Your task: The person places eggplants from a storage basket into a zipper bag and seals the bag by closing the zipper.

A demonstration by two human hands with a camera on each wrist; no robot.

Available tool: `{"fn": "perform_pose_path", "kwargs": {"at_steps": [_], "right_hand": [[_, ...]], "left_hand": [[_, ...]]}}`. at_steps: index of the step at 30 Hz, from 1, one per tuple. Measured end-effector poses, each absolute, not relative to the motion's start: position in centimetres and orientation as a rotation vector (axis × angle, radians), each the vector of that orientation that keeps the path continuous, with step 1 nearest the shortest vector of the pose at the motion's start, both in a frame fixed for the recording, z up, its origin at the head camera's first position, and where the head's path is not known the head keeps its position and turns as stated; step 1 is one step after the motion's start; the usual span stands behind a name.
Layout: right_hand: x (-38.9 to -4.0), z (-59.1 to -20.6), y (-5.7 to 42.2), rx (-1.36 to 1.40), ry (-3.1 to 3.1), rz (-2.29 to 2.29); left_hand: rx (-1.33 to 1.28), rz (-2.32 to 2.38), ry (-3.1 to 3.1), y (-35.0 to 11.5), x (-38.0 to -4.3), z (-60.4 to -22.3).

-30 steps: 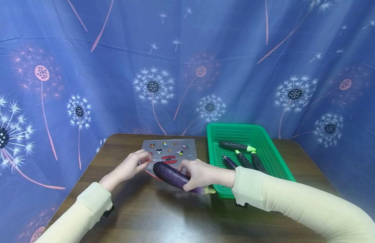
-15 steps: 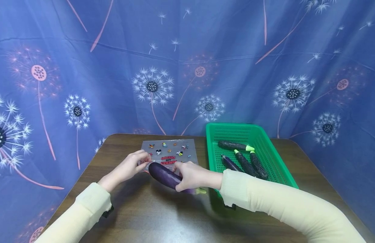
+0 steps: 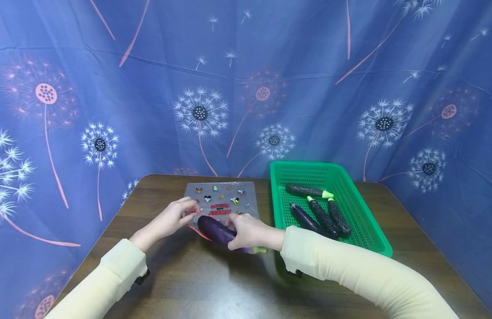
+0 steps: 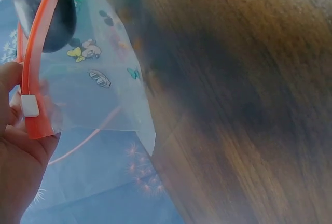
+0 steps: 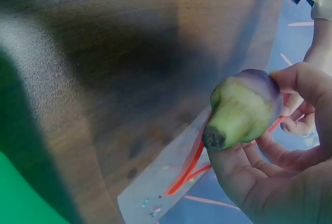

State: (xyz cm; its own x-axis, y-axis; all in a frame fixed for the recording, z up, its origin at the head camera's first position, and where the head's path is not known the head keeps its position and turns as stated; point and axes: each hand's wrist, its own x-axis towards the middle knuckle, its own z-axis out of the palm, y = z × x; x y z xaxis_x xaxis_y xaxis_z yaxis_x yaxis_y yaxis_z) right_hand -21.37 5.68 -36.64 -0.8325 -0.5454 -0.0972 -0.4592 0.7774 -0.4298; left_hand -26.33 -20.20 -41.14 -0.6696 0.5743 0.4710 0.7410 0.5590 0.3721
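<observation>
A clear plastic zip bag (image 3: 227,187) with cartoon prints and an orange zip edge lies on the table. My left hand (image 3: 171,220) pinches a corner of its mouth, close to the white slider (image 4: 30,106) in the left wrist view. My right hand (image 3: 251,231) grips a large purple eggplant (image 3: 215,230) around its stem half. The eggplant's rounded end is at the bag's mouth, between the two orange strips (image 4: 40,32) in the left wrist view. Its green stem (image 5: 228,120) points toward the right wrist camera.
Right of the bag stands a green plastic basket (image 3: 373,217). It holds a smaller eggplant (image 3: 304,218) and several dark vegetables with pale green ends (image 3: 323,217). A blue dandelion-print curtain (image 3: 238,53) hangs behind the wooden table (image 3: 198,283).
My right hand has carried the eggplant leftward, bringing its rounded end to the bag's mouth. The left hand has stayed at the bag's corner.
</observation>
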Motion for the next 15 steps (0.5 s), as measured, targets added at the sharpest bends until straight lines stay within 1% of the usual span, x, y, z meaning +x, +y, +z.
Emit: {"fn": "perform_pose_path", "kwargs": {"at_steps": [15], "right_hand": [[-21.2,-39.3,3.9,-0.841,2.854,-0.58]], "left_hand": [[-1.074,-0.787,-2.534,-20.1,-26.3,-41.6]]}}
